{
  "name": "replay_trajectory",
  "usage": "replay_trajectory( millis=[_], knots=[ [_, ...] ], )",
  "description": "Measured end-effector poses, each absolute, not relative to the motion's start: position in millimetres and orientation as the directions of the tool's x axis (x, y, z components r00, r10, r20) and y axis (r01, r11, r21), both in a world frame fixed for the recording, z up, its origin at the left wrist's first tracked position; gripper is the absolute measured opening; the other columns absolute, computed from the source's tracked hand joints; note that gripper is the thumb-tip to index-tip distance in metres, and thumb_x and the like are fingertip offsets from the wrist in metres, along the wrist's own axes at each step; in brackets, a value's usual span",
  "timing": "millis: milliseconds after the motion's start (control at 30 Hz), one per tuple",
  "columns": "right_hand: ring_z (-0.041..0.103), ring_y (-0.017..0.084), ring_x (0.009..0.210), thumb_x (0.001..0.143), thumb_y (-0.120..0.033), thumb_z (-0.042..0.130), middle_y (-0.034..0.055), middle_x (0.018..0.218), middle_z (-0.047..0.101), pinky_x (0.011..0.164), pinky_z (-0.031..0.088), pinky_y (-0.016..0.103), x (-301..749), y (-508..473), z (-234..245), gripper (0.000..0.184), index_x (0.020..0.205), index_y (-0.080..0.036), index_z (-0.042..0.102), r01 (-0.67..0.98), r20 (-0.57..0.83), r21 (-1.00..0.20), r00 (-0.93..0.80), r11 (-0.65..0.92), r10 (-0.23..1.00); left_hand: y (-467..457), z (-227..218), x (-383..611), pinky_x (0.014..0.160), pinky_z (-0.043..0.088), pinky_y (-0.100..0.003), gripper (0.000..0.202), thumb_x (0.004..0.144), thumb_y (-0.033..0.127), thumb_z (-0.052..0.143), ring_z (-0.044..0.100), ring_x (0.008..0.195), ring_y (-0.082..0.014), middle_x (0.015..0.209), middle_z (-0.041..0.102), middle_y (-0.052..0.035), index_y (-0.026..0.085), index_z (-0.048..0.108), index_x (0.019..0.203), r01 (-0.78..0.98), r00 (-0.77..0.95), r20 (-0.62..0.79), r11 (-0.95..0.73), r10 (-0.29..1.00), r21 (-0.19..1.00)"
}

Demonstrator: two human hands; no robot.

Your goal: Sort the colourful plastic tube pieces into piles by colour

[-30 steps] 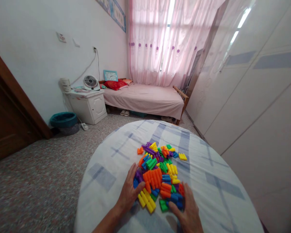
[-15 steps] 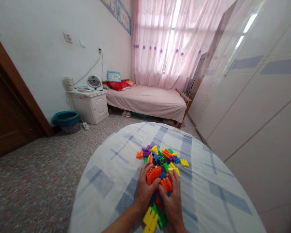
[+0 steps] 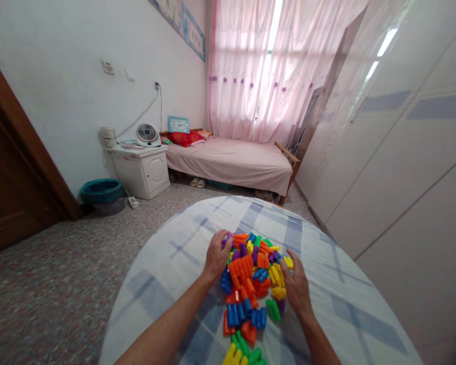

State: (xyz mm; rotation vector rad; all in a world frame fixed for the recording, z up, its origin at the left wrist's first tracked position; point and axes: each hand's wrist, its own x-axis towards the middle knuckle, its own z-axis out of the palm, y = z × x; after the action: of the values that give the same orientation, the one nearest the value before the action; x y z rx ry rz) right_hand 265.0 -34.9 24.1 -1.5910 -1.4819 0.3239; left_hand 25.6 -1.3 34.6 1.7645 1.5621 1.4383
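A heap of plastic toy building blocks (image 3: 241, 271), shaped like joined tubes in orange, blue, yellow, green and purple, lies on a round table with a checked cloth (image 3: 163, 284). At the heap's far left edge is my left hand (image 3: 217, 256), its fingers bent and apart beside a purple block (image 3: 227, 239). On the right side, my right hand (image 3: 297, 281) has its thumb and fingers spread, touching or close to the yellow blocks (image 3: 276, 276). Green blocks (image 3: 247, 350) and a yellow block (image 3: 233, 356) lie at the near end.
Beyond the table stands a bed (image 3: 231, 157) with a pink sheet. A white cabinet (image 3: 140, 170) carries a small fan (image 3: 148, 133). On the floor at the left is a teal-rimmed bin (image 3: 102, 192). A white wardrobe (image 3: 383, 167) runs along the right.
My hands have moved apart from the middle of the heap, the left one to its far left edge and the right one to its right side. The blocks between them now lie more spread out.
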Motion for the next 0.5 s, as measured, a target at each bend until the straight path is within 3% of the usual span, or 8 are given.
replay_trajectory(
  millis=[133,267,367,500],
  knots=[
    [0.041,0.034,0.123,0.081,-0.05,0.032,0.0201,0.126,0.053,0.103,0.028,0.054,311.1,-18.4,0.0,0.058,0.115,-0.01,0.056,0.722,0.309,-0.69,0.353,-0.047,0.883,22.9,8.5,-7.3,0.11,0.023,-0.049,0.033,0.088,0.034,0.04,0.044,0.124,-0.0245,0.123,0.057,-0.0145,0.014,0.06,0.106,0.543,-0.095,0.404,-0.293,0.91,0.787],
    [0.038,0.039,0.125,0.076,-0.051,0.045,0.0142,0.123,0.058,0.102,0.019,0.064,323.8,6.7,-10.6,0.037,0.086,-0.022,0.066,0.728,0.357,-0.68,0.22,0.091,0.908,48.1,-4.2,-11.8,0.111,0.018,-0.051,0.025,0.081,0.036,0.051,0.046,0.123,-0.0252,0.118,0.063,-0.0096,0.02,0.064,0.094,0.522,0.041,0.375,-0.339,0.926,0.783],
    [0.048,0.033,0.119,0.074,-0.055,0.049,0.0106,0.119,0.062,0.102,0.028,0.057,316.6,29.6,-11.5,0.037,0.081,-0.024,0.068,0.657,0.387,-0.711,0.071,0.249,0.919,65.9,-4.6,-2.6,0.109,0.022,-0.051,0.029,0.079,0.041,0.052,0.047,0.122,-0.0263,0.116,0.064,-0.0085,0.022,0.065,0.097,0.474,0.118,0.335,-0.349,0.935,0.808],
    [0.059,0.023,0.106,0.078,-0.058,0.047,0.0045,0.112,0.067,0.096,0.042,0.041,300.4,49.0,-9.8,0.045,0.1,-0.025,0.069,0.569,0.389,-0.763,0.027,0.306,0.921,77.7,3.6,13.0,0.102,0.037,-0.042,0.033,0.077,0.046,0.054,0.058,0.11,-0.0233,0.108,0.069,-0.0056,0.024,0.067,0.098,0.381,0.238,0.287,-0.361,0.928,0.851]
  ],
)
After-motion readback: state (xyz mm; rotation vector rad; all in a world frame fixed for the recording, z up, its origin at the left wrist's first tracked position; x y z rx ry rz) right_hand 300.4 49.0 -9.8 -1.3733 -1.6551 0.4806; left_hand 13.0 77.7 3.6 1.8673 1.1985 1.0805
